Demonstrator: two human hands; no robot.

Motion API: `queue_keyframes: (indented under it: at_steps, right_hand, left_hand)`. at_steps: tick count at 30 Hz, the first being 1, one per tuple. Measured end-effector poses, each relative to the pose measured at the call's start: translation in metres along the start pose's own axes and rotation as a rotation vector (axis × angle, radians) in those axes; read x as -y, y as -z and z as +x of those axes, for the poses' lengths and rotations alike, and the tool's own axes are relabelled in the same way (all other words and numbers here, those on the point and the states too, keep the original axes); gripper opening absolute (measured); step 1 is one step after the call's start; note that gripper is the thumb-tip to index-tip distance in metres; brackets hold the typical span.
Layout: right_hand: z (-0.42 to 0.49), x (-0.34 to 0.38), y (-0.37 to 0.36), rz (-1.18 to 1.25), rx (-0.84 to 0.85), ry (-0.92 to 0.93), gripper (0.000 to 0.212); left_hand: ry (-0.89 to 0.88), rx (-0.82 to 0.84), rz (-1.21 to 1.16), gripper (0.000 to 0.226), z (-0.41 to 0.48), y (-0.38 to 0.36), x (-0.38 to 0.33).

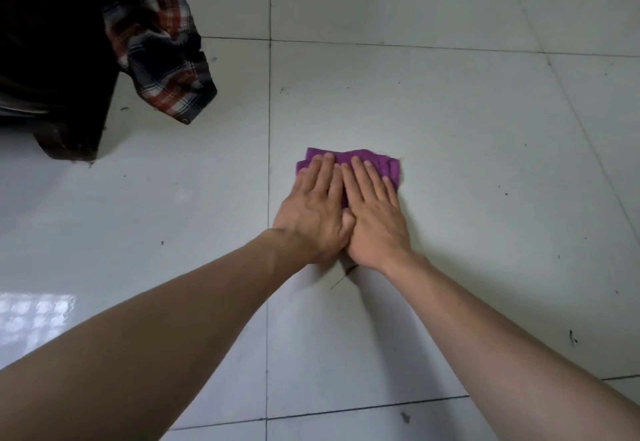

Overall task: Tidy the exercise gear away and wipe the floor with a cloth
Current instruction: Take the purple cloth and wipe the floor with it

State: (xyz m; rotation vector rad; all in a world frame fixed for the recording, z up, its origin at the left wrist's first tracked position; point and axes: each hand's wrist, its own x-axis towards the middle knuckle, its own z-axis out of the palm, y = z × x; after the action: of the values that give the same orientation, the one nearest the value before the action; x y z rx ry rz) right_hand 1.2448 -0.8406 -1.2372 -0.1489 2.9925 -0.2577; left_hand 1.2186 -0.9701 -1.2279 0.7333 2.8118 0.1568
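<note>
A folded purple cloth (388,165) lies flat on the pale tiled floor (467,135) in the middle of the view. My left hand (313,210) and my right hand (372,213) lie side by side on top of it, palms down, fingers straight and pressed onto the fabric. The thumbs touch at the centre. Most of the cloth is hidden under the hands; only its far edge and right corner show. No exercise gear is in view.
A plaid shirt (166,49) hangs off a dark piece of furniture (52,59) at the upper left, near the floor. Small dark specks and bits of dirt dot the tiles, including some at the lower right (572,336).
</note>
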Motion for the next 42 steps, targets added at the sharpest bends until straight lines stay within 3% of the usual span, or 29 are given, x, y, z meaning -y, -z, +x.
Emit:
queue_keyframes:
  at_steps: [8, 10, 14, 26, 36, 42]
  right_hand:
    - [-0.032, -0.071, 0.003, 0.000, -0.094, -0.268, 0.076]
    - [-0.039, -0.071, 0.001, 0.004, -0.105, -0.331, 0.083]
    - [-0.029, -0.060, 0.002, -0.004, -0.114, -0.373, 0.076]
    - [0.036, -0.032, 0.009, -0.058, -0.016, -0.286, 0.073]
    - [0.091, 0.040, 0.005, -0.041, 0.003, -0.152, 0.067]
    - [0.093, 0.089, -0.001, -0.040, 0.005, -0.073, 0.083]
  left_hand:
    - [-0.179, 0.116, -0.058, 0.069, 0.043, 0.009, -0.076]
    - [-0.221, 0.133, -0.055, 0.067, 0.044, 0.008, -0.079]
    - [-0.245, 0.123, -0.077, 0.064, 0.044, 0.014, -0.065]
    - [-0.161, 0.085, 0.003, 0.065, 0.065, 0.025, -0.010]
    - [-0.048, -0.006, -0.010, 0.066, 0.053, 0.029, 0.077]
    - [-0.039, -0.030, 0.076, 0.086, 0.027, 0.021, 0.121]
